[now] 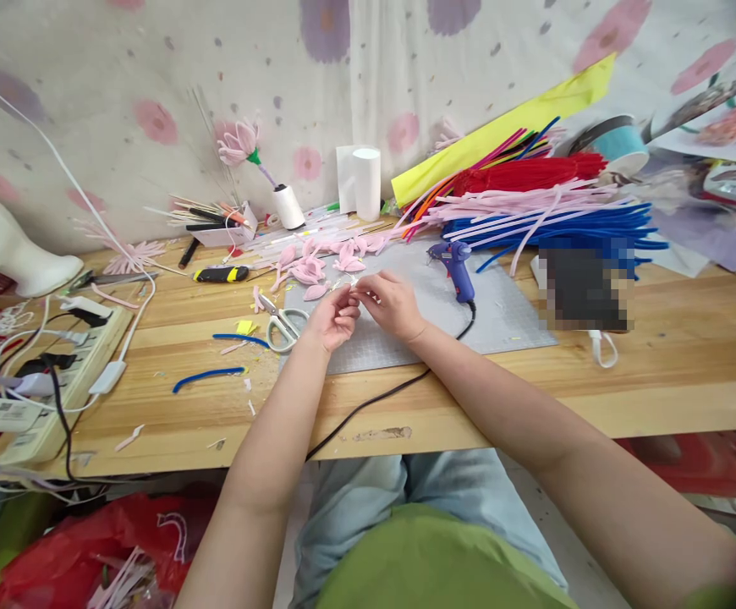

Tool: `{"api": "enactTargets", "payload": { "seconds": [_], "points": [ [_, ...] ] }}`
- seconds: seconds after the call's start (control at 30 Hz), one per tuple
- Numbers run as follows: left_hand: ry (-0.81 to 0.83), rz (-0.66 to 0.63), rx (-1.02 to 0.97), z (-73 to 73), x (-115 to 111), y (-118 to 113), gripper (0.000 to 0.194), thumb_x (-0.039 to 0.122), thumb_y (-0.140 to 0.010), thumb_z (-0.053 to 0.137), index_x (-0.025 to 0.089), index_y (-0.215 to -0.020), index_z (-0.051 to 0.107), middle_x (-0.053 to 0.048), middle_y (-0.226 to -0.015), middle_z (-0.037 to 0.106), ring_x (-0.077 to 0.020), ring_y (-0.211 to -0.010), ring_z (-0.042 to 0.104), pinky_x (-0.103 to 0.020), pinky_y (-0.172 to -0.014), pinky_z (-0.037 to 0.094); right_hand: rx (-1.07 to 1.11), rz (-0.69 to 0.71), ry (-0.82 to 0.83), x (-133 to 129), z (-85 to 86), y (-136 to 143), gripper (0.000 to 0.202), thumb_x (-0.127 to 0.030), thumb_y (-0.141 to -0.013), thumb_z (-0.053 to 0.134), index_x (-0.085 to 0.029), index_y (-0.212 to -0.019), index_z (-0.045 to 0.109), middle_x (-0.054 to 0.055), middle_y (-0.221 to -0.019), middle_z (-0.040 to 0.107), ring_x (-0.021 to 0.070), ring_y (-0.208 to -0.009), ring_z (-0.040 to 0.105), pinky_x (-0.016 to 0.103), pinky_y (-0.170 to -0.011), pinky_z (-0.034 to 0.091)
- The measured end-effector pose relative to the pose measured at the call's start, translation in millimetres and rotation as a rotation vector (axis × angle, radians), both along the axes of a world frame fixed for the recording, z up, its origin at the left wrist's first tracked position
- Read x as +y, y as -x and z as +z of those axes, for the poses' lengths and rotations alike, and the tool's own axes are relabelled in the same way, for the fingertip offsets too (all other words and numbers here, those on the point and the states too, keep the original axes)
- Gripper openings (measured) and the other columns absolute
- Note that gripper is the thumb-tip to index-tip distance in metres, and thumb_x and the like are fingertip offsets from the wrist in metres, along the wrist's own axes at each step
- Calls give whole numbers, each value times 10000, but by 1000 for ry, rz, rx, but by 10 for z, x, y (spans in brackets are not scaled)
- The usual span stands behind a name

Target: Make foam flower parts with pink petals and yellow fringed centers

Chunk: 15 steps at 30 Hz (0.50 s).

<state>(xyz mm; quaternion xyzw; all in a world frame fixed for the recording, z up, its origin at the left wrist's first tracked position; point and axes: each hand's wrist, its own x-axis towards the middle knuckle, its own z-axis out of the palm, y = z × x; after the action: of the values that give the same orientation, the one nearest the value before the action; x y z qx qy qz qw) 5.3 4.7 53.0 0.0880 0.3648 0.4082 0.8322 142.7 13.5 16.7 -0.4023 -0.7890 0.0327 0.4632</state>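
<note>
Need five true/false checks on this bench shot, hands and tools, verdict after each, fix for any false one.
1. The left hand and right hand have their fingertips close together. True.
2. The purple plastic glue gun is in the right hand. False: the glue gun rests on the flat grey mat.
3. The pink fuzzy flower rises from a white cylindrical spool. True.
4. The pale-handled metal scissors lie right of both hands. False: the scissors lie to their left.
5. The yellow-and-black-handled tool lies on the wooden table. True.

Wooden table [178, 423] with grey mat [508, 326], power strip [102, 347], utility knife [221, 275], blue stems [208, 376].
</note>
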Motion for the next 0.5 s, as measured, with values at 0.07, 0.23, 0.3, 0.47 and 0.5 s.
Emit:
{"api": "enactTargets", "payload": {
  "seconds": [0.07, 0.23, 0.3, 0.47, 0.5],
  "points": [
    [38, -4, -1, 11, 4, 11, 273, 239, -897, 444, 119, -660, 504, 35, -517, 433, 17, -349, 317, -31, -266, 202, -41, 18, -24, -6, 0, -2, 123, -244, -882, 482, -201, -844, 592, 49, -798, 687, 177, -773, 585, 287, -664, 425],
    [46, 50, 102, 21, 17, 0, 230, 210, -865, 497, 120, -655, 517, 48, -496, 408, 24, -334, 299, -31, -276, 214, -7, 76, 49, -30, -7, 6, 188, -263, -837, 528, -194, -1010, 553, 42, -835, 704, 169, -762, 595, 281, -673, 442],
    [8, 90, 161, 6, 22, -4, 221, 210, -857, 512, 122, -654, 526, 50, -496, 405, 24, -336, 302, -34, -284, 219, 43, 102, 121, -51, -3, 13, 302, -224, -790, 537, -196, -1089, 504, 35, -889, 712, 156, -722, 594, 281, -682, 450],
    [-218, 194, 305, -83, 27, -6, 156, 232, -776, 638, 130, -684, 564, 57, -524, 438, 21, -365, 326, -54, -306, 234, 226, 179, 397, -55, -6, 7, 570, -88, -648, 454, -219, -1198, 376, 23, -1028, 707, 130, -587, 554, 297, -654, 449],
    [-247, 195, 329, -103, 28, -5, 146, 218, -746, 670, 127, -687, 570, 63, -524, 434, 24, -368, 321, -55, -309, 225, 264, 198, 437, -43, -13, 4, 578, -86, -627, 445, -221, -1185, 375, 23, -1022, 709, 129, -576, 543, 298, -645, 445]
  ]
}}
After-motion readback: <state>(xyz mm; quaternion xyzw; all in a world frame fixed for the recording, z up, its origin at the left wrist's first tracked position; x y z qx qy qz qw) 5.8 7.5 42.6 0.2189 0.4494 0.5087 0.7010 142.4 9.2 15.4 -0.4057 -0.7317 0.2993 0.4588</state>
